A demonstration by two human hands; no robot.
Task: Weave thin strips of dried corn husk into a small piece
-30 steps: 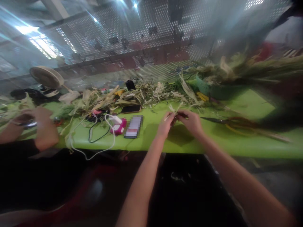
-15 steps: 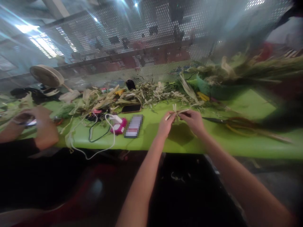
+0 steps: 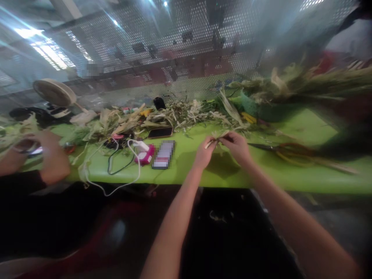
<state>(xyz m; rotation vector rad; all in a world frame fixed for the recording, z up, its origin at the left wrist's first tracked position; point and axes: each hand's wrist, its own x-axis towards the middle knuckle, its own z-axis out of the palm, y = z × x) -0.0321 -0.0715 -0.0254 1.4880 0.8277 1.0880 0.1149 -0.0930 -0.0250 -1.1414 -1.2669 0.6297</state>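
Perforated grey metal mesh panels [image 3: 180, 46] rise behind a long lime-green tabletop [image 3: 302, 128] that runs across the whole view. Along its far edge lies a wide heap of pale dried husks and green leafy stalks [image 3: 186, 112], thickest at the right. At the far left a co-worker's hand [image 3: 54, 155] rests near the tabletop's front edge, beside a round beige fan [image 3: 52, 92]. Near the middle sit a dark smartphone [image 3: 160, 133], a pink and white charger [image 3: 144, 154] with a white cable [image 3: 128, 182] that hangs over the edge, and a blurred flat rectangular device [image 3: 163, 155]. Dark-bladed scissors with yellow handles [image 3: 276, 149] lie to the right of the hands. The person's left hand [image 3: 205, 153] and right hand [image 3: 238, 146] meet just above the tabletop's middle, each with its grip pinched closed on a small bundle of pale dried husk strips [image 3: 216, 138] held between them, the strips' ends poking out to the left.
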